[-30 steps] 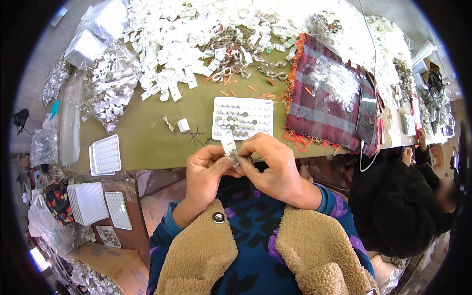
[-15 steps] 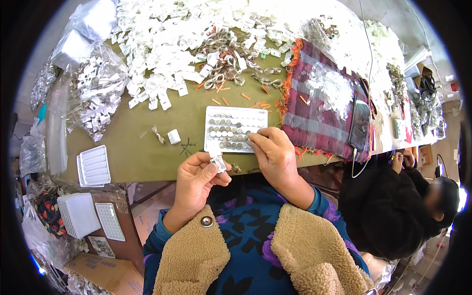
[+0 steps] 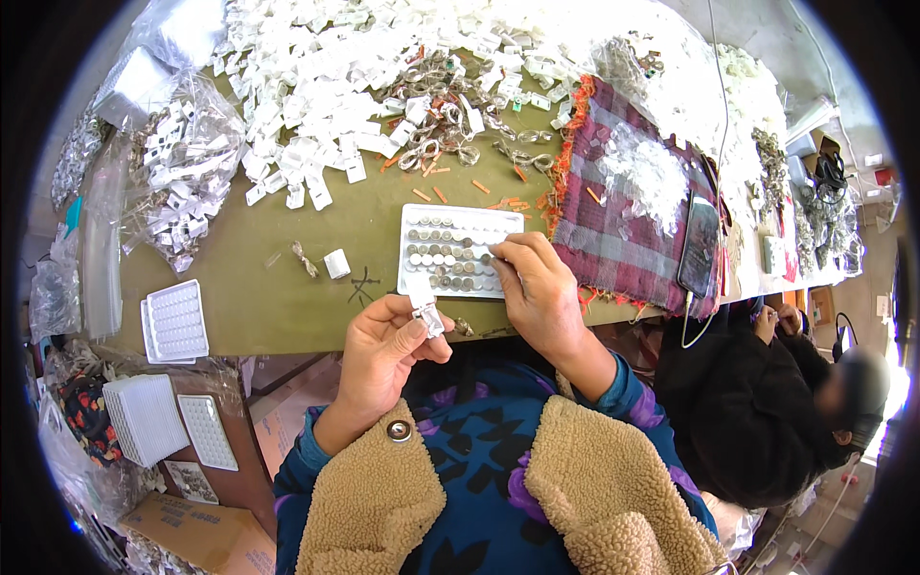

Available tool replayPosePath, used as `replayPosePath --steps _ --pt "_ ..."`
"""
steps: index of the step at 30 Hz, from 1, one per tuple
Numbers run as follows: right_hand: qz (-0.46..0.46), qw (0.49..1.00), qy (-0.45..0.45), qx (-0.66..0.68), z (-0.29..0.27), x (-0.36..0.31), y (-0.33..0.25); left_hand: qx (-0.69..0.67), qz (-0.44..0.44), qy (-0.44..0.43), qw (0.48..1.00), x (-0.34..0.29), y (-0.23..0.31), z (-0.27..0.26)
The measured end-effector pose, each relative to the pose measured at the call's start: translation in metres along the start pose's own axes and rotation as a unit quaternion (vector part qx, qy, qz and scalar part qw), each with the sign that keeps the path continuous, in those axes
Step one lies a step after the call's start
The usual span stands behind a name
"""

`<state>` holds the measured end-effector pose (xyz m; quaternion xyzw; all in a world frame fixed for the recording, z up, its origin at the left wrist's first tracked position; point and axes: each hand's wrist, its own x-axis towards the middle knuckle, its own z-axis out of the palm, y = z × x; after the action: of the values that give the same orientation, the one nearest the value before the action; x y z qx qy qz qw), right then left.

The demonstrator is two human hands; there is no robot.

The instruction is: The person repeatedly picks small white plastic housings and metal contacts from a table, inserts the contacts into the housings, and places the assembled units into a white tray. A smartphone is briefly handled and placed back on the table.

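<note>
Between the thumb and fingers of my left hand (image 3: 388, 350) is a small white plastic casing (image 3: 427, 318), its lid part standing up. It is just in front of a white plastic tray (image 3: 479, 218) with rows of round pockets. Silver button cells (image 3: 444, 260) sit in many pockets; others at the top and right are bare. My right hand (image 3: 541, 287) is over the tray's right side, thumb and fingers pinched together at the pockets. Whatever is between those fingertips is too small and too covered to make out.
White plastic casings (image 3: 316, 115) heap up at the back, beside coiled straps (image 3: 436, 144) and orange strips. A plaid cloth (image 3: 613, 225) on the right bears clear pieces and a phone (image 3: 699, 244). Empty trays (image 3: 175, 321) lie left. Another person (image 3: 757, 412) sits at right.
My right hand has shifted slightly right and up along the tray, its fingers drawn closer together. My left hand still holds the casing in nearly the same place.
</note>
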<state>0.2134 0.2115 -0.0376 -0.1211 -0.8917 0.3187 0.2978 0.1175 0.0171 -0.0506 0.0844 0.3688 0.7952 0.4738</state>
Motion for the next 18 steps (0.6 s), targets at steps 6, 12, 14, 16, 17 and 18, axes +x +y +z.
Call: replayPosePath --steps 6,12,14,16,17,18 --pt "-0.048 0.992 -0.072 -0.09 0.003 -0.001 0.004 -0.043 0.006 -0.006 0.999 0.001 0.001 -0.002" --pt "-0.012 0.995 -0.066 -0.076 0.0 0.001 -0.005 -0.052 0.022 -0.017 0.998 0.0 -0.004 -0.006" --pt "-0.029 0.998 -0.062 0.001 -0.002 0.001 -0.017 -0.047 0.019 -0.009 0.999 -0.002 -0.005 -0.006" --pt "-0.04 0.995 -0.065 0.061 -0.004 -0.001 -0.031 -0.059 0.013 -0.005 0.998 -0.003 -0.005 -0.005" --pt "-0.046 0.993 -0.07 0.082 -0.005 -0.003 -0.039 -0.071 0.008 -0.005 0.997 -0.004 -0.006 -0.005" --pt "-0.037 0.99 -0.09 0.098 -0.004 -0.004 -0.045 -0.084 0.005 -0.008 0.996 -0.004 -0.006 -0.004"
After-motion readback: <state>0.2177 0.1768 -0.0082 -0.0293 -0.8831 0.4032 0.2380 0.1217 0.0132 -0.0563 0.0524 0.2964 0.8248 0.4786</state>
